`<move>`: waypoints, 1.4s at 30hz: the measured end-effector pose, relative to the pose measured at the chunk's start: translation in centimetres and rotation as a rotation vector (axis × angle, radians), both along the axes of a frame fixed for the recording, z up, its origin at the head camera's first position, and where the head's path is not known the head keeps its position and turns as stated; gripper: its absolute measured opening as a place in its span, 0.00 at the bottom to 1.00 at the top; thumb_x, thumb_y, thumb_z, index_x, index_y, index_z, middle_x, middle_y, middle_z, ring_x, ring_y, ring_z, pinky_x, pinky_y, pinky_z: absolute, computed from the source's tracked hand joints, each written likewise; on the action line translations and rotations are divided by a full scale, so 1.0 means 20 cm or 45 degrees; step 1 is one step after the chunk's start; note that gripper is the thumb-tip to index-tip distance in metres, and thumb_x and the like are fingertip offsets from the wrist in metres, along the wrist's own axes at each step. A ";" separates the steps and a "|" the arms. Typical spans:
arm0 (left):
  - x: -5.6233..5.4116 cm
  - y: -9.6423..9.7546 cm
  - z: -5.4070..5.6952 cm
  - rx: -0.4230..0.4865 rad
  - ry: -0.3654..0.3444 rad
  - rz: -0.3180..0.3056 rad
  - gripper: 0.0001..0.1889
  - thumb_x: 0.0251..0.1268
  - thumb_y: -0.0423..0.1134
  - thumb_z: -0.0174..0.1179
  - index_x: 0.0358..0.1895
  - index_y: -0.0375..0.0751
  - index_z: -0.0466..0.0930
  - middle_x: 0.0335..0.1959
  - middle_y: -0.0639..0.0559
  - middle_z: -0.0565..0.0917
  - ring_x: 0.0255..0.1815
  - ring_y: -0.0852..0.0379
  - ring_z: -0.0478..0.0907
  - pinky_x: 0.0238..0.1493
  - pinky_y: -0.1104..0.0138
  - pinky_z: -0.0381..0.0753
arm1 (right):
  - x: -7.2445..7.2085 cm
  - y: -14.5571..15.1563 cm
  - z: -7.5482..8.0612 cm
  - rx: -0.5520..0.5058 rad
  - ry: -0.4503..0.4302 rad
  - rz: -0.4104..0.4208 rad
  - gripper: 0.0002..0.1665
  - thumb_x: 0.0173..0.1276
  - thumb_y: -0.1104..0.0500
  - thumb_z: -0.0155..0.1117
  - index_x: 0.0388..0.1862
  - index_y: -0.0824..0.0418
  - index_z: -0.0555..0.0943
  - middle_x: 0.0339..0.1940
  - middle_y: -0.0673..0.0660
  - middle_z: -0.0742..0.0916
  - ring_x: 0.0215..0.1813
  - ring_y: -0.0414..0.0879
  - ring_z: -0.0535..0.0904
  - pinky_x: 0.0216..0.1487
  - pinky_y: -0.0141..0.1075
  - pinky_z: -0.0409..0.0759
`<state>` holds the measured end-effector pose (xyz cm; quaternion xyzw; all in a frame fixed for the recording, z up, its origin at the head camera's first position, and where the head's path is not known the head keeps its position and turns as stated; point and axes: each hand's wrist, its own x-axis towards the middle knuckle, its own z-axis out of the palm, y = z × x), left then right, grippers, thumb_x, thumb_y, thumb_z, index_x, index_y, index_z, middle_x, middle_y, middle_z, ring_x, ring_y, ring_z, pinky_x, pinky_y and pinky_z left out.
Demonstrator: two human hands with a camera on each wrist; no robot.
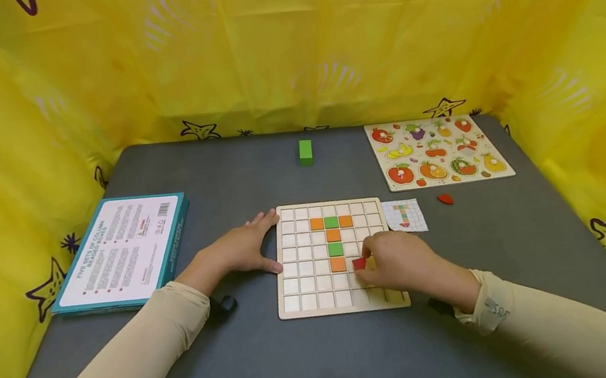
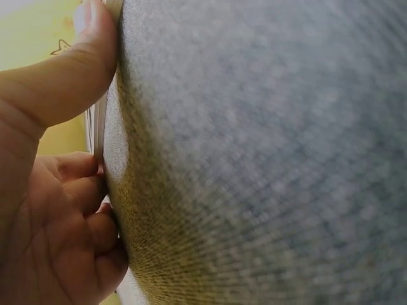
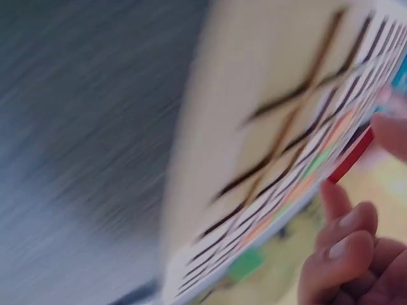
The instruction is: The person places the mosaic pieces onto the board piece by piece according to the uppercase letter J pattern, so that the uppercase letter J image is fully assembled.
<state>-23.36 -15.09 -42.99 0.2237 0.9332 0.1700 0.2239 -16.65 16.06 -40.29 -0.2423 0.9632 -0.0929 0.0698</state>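
A wooden grid board (image 1: 307, 285) lies on the table. On it, orange and green square tiles (image 1: 335, 249) form a T, a short row above a column. Along the board's left edge rests my left hand (image 1: 238, 250), thumb and fingertips touching the rim, fingers relaxed. My right hand (image 1: 403, 259) pinches a small red tile (image 1: 359, 264) between thumb and fingertips, over the board just right of the column's lowest orange tile. From the right wrist view, the red tile (image 3: 351, 154) appears edge-on; the hand hides part of it.
A pattern card (image 1: 417, 215) lies at the board's right edge, and a loose red piece (image 1: 445, 199) beyond it. Further back are a fruit puzzle board (image 1: 410, 164) and a green block (image 1: 306, 153). A teal-edged box (image 1: 125, 249) lies at left. Yellow cloth (image 1: 273, 57) surrounds the table.
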 end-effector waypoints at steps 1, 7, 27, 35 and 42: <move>0.00 0.00 0.00 0.000 -0.001 -0.003 0.61 0.48 0.64 0.71 0.80 0.48 0.44 0.80 0.50 0.42 0.77 0.38 0.44 0.70 0.45 0.52 | 0.02 -0.04 0.00 -0.003 -0.001 0.007 0.16 0.56 0.44 0.70 0.27 0.55 0.80 0.15 0.44 0.73 0.20 0.41 0.69 0.19 0.35 0.67; -0.01 0.00 0.01 0.016 0.015 0.001 0.60 0.49 0.63 0.71 0.80 0.48 0.44 0.80 0.49 0.43 0.76 0.38 0.45 0.70 0.44 0.52 | 0.04 -0.16 -0.01 -0.007 0.050 0.035 0.17 0.56 0.49 0.69 0.17 0.52 0.73 0.13 0.45 0.72 0.19 0.42 0.68 0.20 0.37 0.67; 0.01 0.00 0.01 -0.001 -0.010 0.001 0.60 0.48 0.63 0.72 0.80 0.48 0.43 0.80 0.49 0.42 0.77 0.39 0.44 0.70 0.44 0.52 | 0.06 -0.18 -0.05 -0.084 0.104 0.205 0.10 0.59 0.53 0.73 0.25 0.54 0.81 0.20 0.44 0.78 0.24 0.41 0.71 0.27 0.36 0.72; -0.01 -0.01 -0.02 -0.009 -0.010 0.000 0.62 0.47 0.66 0.70 0.80 0.50 0.42 0.80 0.50 0.42 0.77 0.40 0.44 0.70 0.45 0.52 | 0.04 -0.18 -0.05 -0.094 0.068 0.263 0.08 0.60 0.53 0.74 0.25 0.50 0.83 0.21 0.41 0.80 0.24 0.38 0.72 0.28 0.34 0.73; -0.02 -0.01 -0.01 -0.019 -0.014 -0.008 0.62 0.47 0.66 0.70 0.80 0.50 0.42 0.80 0.50 0.42 0.77 0.41 0.43 0.71 0.45 0.52 | 0.04 -0.19 -0.06 -0.109 0.025 0.260 0.09 0.60 0.54 0.74 0.24 0.49 0.81 0.21 0.40 0.79 0.25 0.38 0.72 0.27 0.34 0.72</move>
